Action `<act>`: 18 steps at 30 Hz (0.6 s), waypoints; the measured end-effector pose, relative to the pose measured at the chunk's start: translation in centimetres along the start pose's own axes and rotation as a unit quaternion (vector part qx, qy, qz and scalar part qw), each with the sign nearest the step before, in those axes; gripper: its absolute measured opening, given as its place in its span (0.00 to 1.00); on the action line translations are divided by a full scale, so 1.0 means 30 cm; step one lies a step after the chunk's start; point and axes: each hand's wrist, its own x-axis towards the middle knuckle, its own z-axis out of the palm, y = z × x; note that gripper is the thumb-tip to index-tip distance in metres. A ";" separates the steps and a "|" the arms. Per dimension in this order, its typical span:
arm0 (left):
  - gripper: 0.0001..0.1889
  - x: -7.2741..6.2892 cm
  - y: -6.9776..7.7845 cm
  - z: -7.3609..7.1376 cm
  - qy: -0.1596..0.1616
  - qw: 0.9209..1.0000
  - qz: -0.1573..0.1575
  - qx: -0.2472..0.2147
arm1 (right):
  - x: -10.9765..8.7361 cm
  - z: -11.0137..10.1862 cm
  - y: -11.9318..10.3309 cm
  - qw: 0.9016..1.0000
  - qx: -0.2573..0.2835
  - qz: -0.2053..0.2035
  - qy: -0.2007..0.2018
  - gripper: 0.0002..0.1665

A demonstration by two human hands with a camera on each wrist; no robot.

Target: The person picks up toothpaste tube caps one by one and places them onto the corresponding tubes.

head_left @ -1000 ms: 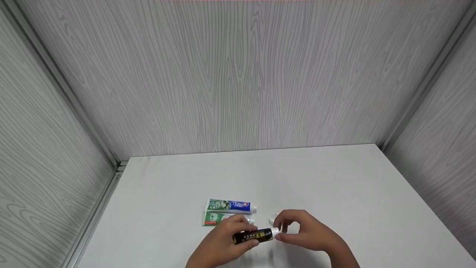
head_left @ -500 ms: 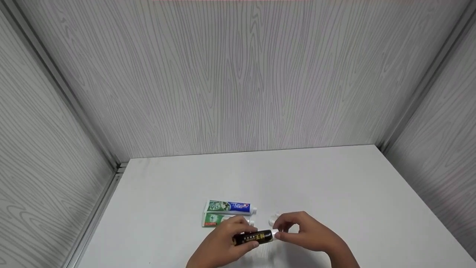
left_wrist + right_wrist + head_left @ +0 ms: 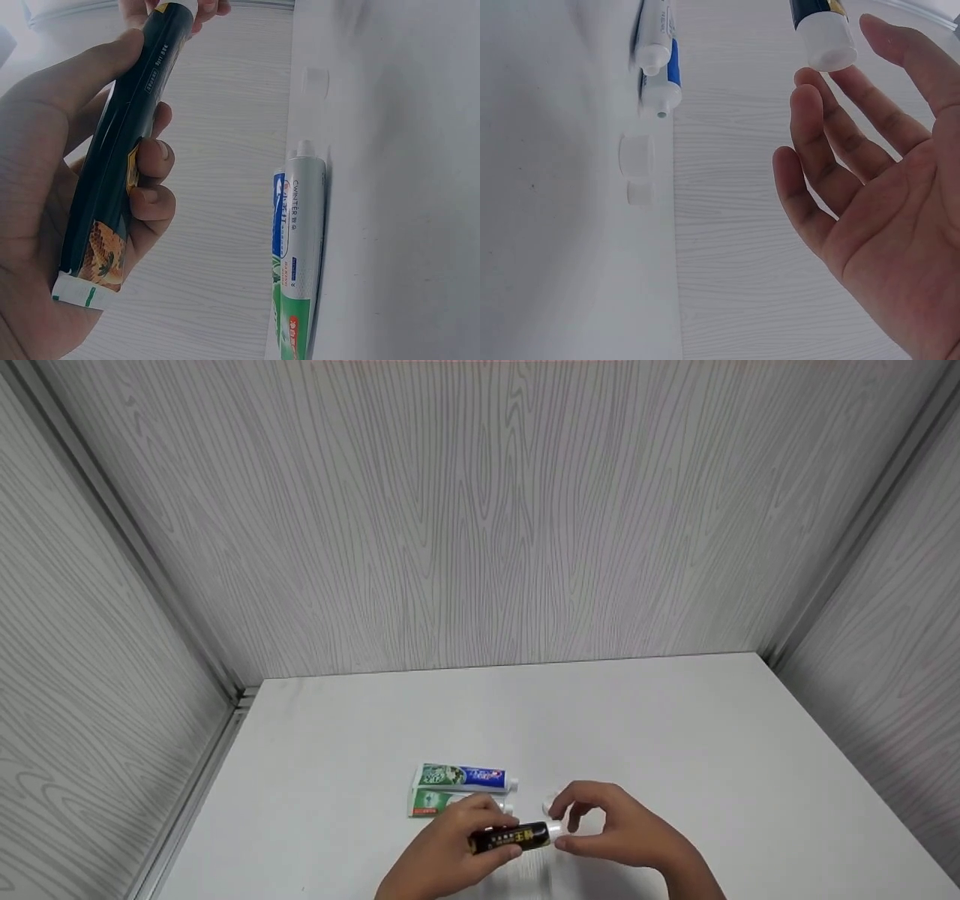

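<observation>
My left hand [image 3: 450, 844] grips a black toothpaste tube [image 3: 517, 836] with gold lettering, held above the white table. In the left wrist view, the fingers curl around the tube's [image 3: 127, 127] dark body, and its white crimped end sticks out near the palm. A white cap [image 3: 829, 43] sits on the tube's other end. Around that cap, my right hand [image 3: 626, 829] is spread with thumb and fingers bent; the right wrist view shows gaps between them and the cap. Two more toothpaste tubes, one green and blue [image 3: 465, 776] and one green and white [image 3: 427, 802], lie behind the left hand.
Two loose white caps, a wider one [image 3: 636, 155] and a smaller one [image 3: 639, 193], lie on the table [image 3: 337, 735] beyond the right hand. The lying tubes show bare nozzles in the right wrist view. Grey wood-grain panels [image 3: 480, 510] enclose the table at back and sides.
Half a second ago my right fingers pinched the white cap; now thumb and fingers are spread away from it. The left hand and black tube have stayed nearly in place.
</observation>
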 end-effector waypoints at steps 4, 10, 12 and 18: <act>0.10 0.002 -0.002 0.001 0.005 1.000 0.014 -0.007 | 0.000 0.003 -0.004 1.000 -0.008 -0.003 -0.001 0.15; 0.10 0.003 -0.002 0.001 0.002 1.000 0.016 -0.011 | 0.004 0.003 -0.003 1.000 -0.010 0.006 -0.006 0.17; 0.11 0.003 -0.003 0.000 0.000 1.000 0.012 -0.008 | 0.005 0.002 -0.002 1.000 -0.012 0.009 -0.007 0.17; 0.11 0.002 -0.002 0.000 -0.002 1.000 0.003 -0.003 | 0.002 0.003 0.003 1.000 -0.009 0.007 -0.009 0.15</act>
